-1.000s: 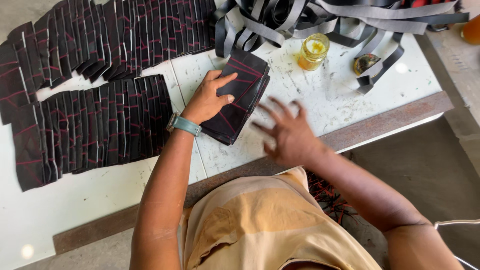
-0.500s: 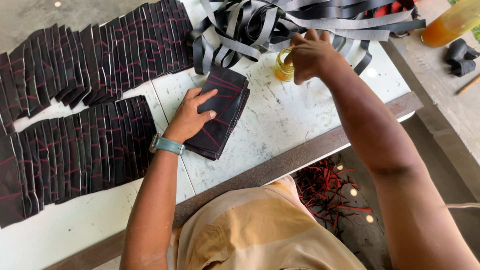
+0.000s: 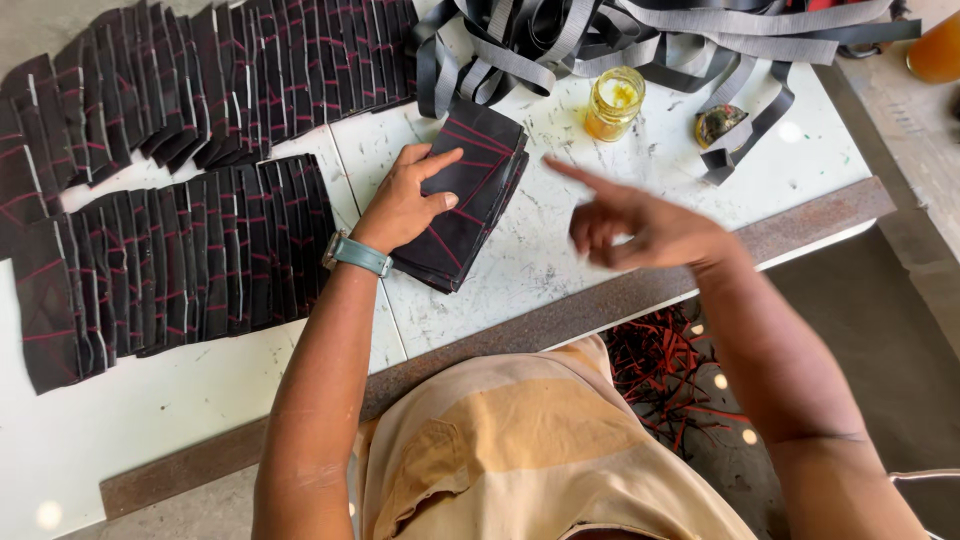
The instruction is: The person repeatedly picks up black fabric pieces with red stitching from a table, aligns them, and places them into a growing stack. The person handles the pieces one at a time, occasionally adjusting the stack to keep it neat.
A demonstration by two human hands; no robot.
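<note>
Right hand back from jar, empty, finger out; my left hand flat on stack. Keep pressing so pieces stay aligned.

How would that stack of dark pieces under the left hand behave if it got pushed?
The stack of dark pieces is thin flat layers, so it would probably fan apart, not slide whole. The left hand pressing on top suggests that it is springy. Each piece looks light and floppy.

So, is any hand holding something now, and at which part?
The left hand presses flat on the upper left part of the stack of dark pieces, thumb along its top. The right hand holds nothing, with its forefinger pointing.
</note>
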